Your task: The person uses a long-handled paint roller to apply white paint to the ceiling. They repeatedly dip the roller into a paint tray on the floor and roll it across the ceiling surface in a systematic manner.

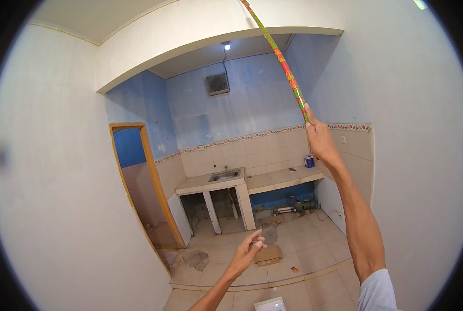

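My right hand [320,136] is raised on the right and wrapped round the lower part of a long, thin pole [278,49] patterned in red, green and yellow. The pole slants up to the left past the whitish beam over the opening, and its far end lies beyond the top edge of view. My left hand [249,250] hangs low in front of me, its fingers apart and loosely bent, holding nothing. Beyond it on the floor, well apart from the fingers, lies a brown cardboard box [268,255].
A tiled counter [280,179] with a metal sink [225,175] lines the back wall. Below it sits a green water pump [305,206]. A wooden door frame [151,189] stands left. The raised floor has a curved step edge [298,280]; a white container [270,304] is nearby.
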